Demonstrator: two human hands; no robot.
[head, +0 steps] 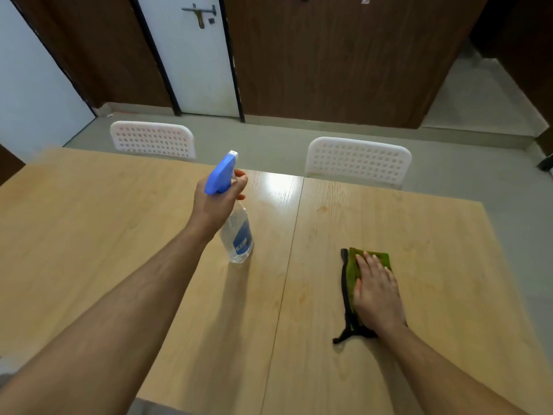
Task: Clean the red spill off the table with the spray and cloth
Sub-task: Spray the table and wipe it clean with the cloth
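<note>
My left hand (pixel 217 205) grips the neck of a clear spray bottle (pixel 238 235) with a blue trigger head; the bottle is tilted, its base at or just above the wooden table (pixel 89 235). My right hand (pixel 377 290) lies flat, fingers straight, pressing on a folded green cloth (pixel 353 266) with a black edge on the right half of the table. Faint reddish smears (pixel 323 208) show on the wood beyond the cloth and near the centre seam (pixel 302 299).
Two white perforated chairs (pixel 152 139) (pixel 359 160) stand at the table's far edge. A seam (pixel 291 250) runs down the table's middle. Beyond are a grey floor, a white door and brown wall panels.
</note>
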